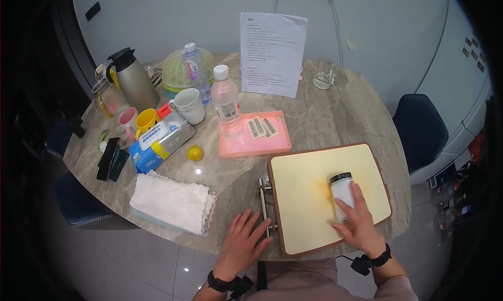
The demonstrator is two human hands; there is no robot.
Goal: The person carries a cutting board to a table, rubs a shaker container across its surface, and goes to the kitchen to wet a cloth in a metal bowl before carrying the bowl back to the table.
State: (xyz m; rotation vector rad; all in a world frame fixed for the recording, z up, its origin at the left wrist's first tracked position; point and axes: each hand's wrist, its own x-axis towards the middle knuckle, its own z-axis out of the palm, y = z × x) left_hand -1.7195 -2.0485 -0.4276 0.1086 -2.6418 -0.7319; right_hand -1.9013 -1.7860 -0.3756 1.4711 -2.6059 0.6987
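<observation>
A jar (342,191) with a black lid and a pale body lies or stands on the cream board (301,196) with a brown rim. Against the jar's right and lower side is my right hand (358,219), its fingers spread over it without wrapping round. Faint yellow stains show on the board near the jar. My left hand (242,246) rests flat on the table at the board's left side, fingers apart and holding nothing, close to the metal handle (263,206).
Left of the board lie folded cloths (170,201), a lemon (195,153) and a wipes pack (162,141). Behind are a pink tray (257,148), water bottle (226,99), mug (189,107), metal jug (134,81), printed sheet (273,54) and glass (324,79).
</observation>
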